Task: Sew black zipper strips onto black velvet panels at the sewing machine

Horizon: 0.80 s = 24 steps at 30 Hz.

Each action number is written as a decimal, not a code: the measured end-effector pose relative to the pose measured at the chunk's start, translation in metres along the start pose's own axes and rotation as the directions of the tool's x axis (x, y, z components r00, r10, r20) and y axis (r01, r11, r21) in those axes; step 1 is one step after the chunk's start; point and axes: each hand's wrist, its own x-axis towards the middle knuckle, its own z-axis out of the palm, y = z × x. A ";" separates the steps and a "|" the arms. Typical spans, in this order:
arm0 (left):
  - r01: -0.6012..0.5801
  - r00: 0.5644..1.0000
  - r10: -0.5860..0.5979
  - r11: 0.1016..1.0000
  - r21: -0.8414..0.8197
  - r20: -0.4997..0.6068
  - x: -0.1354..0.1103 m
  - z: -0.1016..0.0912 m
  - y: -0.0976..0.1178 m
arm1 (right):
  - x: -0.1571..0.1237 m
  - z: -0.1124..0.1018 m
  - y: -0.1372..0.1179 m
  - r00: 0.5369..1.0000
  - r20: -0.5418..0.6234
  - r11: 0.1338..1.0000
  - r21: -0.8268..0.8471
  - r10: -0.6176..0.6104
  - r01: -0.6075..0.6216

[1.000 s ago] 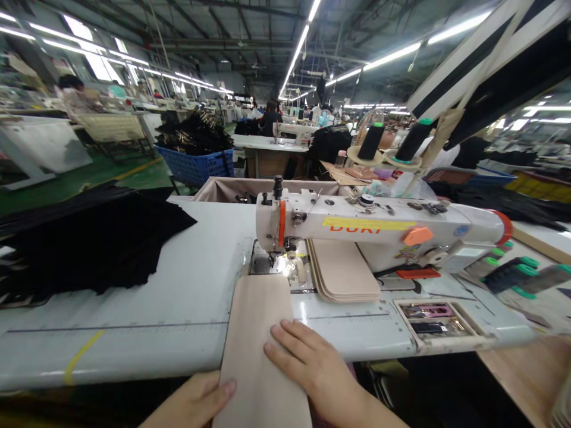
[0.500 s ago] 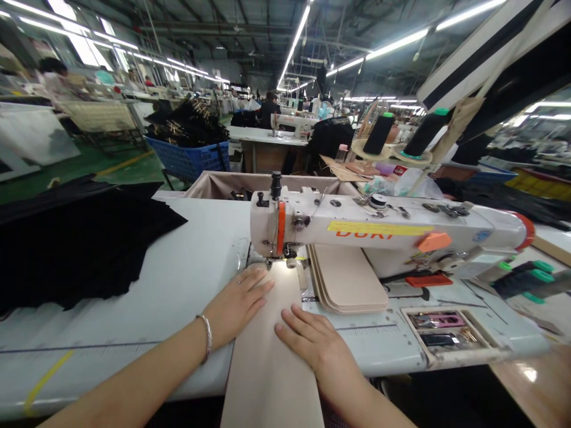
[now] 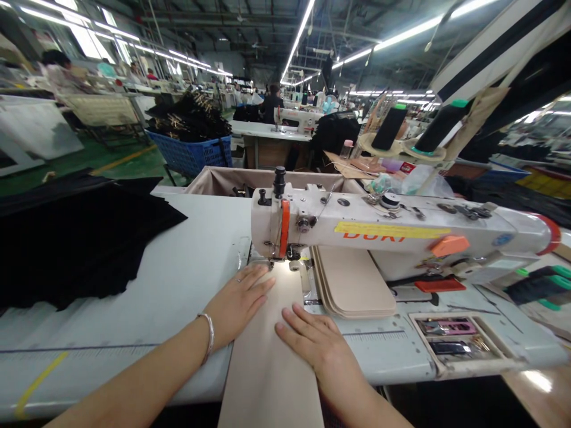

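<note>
A long beige panel runs from the table's front edge up to the needle area of a white sewing machine. My left hand lies flat on the panel's left edge, fingertips close to the presser foot. On the panel's right side rests my right hand, fingers stretched out and pointing toward the machine. Neither hand is wrapped round anything. The panel's far end is partly hidden beneath the machine head. Beside it, under the machine arm, sits a stack of beige panels with rounded corners.
Black fabric covers the table's left side. A tray of small tools is set into the right front. Thread cones stand behind the machine, and a fabric-lined bin lies beyond the table. A blue basket holds dark pieces.
The view has shifted slightly, so the machine's right end appears farther right. Both hands keep nearly the same place on the panel; any feed of the panel is too small to tell.
</note>
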 end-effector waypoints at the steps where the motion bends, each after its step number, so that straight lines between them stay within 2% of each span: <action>1: 0.006 1.000 -0.006 1.000 -0.001 0.000 0.000 0.001 0.001 | 0.000 0.000 0.000 1.000 0.009 1.000 -0.001 -0.001 0.001; 5: 0.020 1.000 -0.019 0.999 -0.041 0.008 0.001 0.000 0.005 | 0.000 0.002 0.002 0.999 0.051 1.000 -0.014 -0.006 0.006; 7: 0.003 0.997 0.005 0.994 -0.113 0.073 -0.003 -0.011 -0.006 | -0.001 0.002 0.004 0.996 0.082 0.999 -0.029 -0.023 0.025; 9: 0.047 0.989 -0.027 0.989 -0.137 0.144 -0.014 -0.035 -0.033 | -0.003 0.003 0.009 0.991 0.115 0.997 -0.033 -0.061 0.065; 10: 0.111 0.983 -0.097 0.991 -0.079 0.158 -0.022 -0.051 -0.053 | -0.005 0.003 0.012 0.988 0.128 0.996 -0.030 -0.081 0.086; 11: 0.214 0.967 -0.216 0.976 0.032 0.133 -0.033 -0.069 -0.075 | -0.005 0.003 0.015 0.986 0.136 0.994 -0.027 -0.100 0.105; 12: 0.334 0.934 -0.352 0.921 0.203 0.060 -0.046 -0.088 -0.098 | -0.006 0.003 0.019 0.983 0.140 0.992 -0.026 -0.116 0.121; 13: 0.472 0.867 -0.497 0.794 0.384 -0.037 -0.059 -0.107 -0.120 | -0.005 0.004 0.021 0.982 0.138 0.991 -0.028 -0.126 0.131; 14: 0.584 0.783 -0.605 0.638 0.502 -0.142 -0.072 -0.125 -0.139 | -0.004 0.004 0.022 0.982 0.131 0.990 -0.033 -0.133 0.139; 15: 0.623 0.741 -0.647 0.563 0.543 -0.180 -0.083 -0.140 -0.156 | -0.002 0.004 0.022 0.983 0.119 0.989 -0.040 -0.138 0.144; 16: 0.642 0.711 -0.675 0.512 0.571 -0.195 -0.092 -0.151 -0.169 | 0.002 0.004 0.021 0.986 0.104 0.989 -0.049 -0.134 0.139; 18: 0.624 0.708 -0.692 0.519 0.584 -0.141 -0.102 -0.164 -0.186 | 0.011 0.005 0.014 0.994 0.068 0.993 -0.067 -0.091 0.096; 21: 0.584 0.715 -0.697 0.552 0.595 -0.056 -0.105 -0.167 -0.192 | 0.027 0.008 0.002 1.000 0.004 0.995 -0.104 -0.010 0.010; 24: 0.549 0.714 -0.699 0.583 0.598 0.027 -0.108 -0.169 -0.192 | 0.037 0.013 -0.002 0.999 -0.044 0.991 -0.134 -0.004 -0.002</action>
